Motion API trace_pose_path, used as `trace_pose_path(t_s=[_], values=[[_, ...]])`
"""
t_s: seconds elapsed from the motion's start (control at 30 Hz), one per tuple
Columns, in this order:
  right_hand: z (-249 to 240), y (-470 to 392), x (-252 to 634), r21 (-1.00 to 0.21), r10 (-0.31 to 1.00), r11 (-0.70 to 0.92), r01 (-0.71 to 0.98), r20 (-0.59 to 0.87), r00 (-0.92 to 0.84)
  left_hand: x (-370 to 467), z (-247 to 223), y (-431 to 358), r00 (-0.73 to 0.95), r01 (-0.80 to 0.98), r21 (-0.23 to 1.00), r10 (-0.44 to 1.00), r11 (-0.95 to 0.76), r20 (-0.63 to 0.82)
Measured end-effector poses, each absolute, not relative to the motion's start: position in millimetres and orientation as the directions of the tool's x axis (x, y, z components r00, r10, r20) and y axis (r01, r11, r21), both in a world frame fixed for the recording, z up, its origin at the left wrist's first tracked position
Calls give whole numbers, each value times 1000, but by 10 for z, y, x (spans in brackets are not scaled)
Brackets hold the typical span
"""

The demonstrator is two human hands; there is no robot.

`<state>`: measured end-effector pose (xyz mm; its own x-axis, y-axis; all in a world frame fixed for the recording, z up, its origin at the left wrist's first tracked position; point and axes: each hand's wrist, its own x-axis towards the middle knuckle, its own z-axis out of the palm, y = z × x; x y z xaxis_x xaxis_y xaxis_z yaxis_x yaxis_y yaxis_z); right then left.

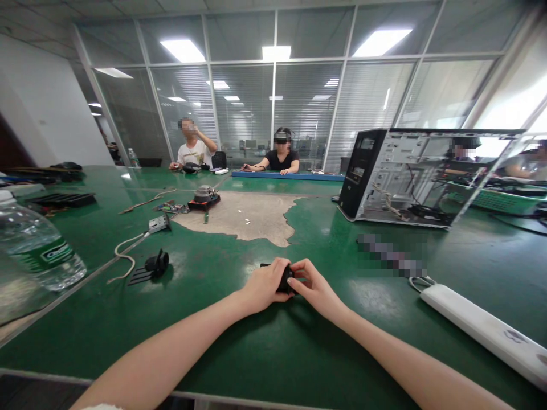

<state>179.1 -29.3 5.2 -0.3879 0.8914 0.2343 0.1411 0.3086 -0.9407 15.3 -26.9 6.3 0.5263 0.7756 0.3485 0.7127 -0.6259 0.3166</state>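
Both my hands meet over the green table in front of me, around a small black part (285,280). My left hand (265,285) is wrapped round it from the left, its fingers closed. From the right, the thumb and fingers of my right hand (311,285) pinch the part's near side. Much of the part is hidden by my fingers, so its exact kind cannot be made out. To the left, a black round piece with slim prongs (156,265) lies on the table.
A water bottle (40,245) stands at the left. An open computer case (363,176) is at the right, with a white power strip (478,324) nearer me. A copper-based heatsink-like part (204,196) sits on a bare patch (256,219). Two people sit across.
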Motion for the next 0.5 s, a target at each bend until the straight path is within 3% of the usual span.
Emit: trace_pose_path(t_s=[0.13,0.23,0.5], values=[[41,-291,1806,-948,884,274,159,183,-430,145,73,-277,527,721,302,776,-624,346],[49,-321,1826,-939,861,316,136,223,-457,141,69,-274,533,727,288,776,-624,337],[31,-282,1805,-940,884,309,147,226,-409,143,67,-269,532,715,309,775,-627,342]])
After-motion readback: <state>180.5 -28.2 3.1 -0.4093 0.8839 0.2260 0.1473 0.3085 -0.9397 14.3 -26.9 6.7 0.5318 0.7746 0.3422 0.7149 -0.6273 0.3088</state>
